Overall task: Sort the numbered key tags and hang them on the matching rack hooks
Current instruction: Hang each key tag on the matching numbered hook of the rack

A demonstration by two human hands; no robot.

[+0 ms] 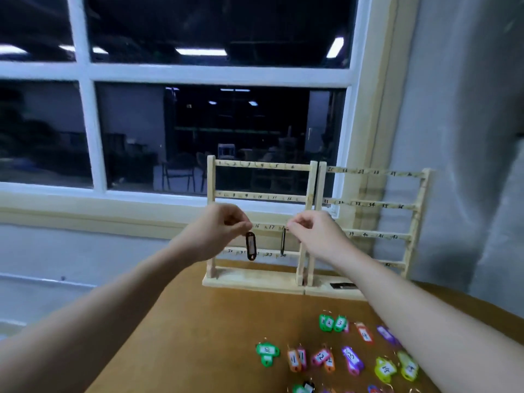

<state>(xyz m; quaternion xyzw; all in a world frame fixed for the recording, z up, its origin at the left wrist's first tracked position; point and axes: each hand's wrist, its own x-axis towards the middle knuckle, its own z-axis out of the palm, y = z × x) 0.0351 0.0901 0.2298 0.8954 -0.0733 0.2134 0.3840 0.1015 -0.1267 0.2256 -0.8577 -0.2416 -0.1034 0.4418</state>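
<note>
Left hand [224, 228] pinching the ring of an oblong black plastic tag [250, 246], right hand [309, 231] pinching a second black tag [283, 241] seen edge-on, both held against the third rail of the left pale wooden rack [259, 222]. Near right on the smooth brown tabletop [198, 336], scattered glossy colored tags [351, 355] with numbered white labels.

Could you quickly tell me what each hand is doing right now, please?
Left hand: pinching the ring of a black key tag at the left rack.
Right hand: pinching a second black tag, seen edge-on.
</note>
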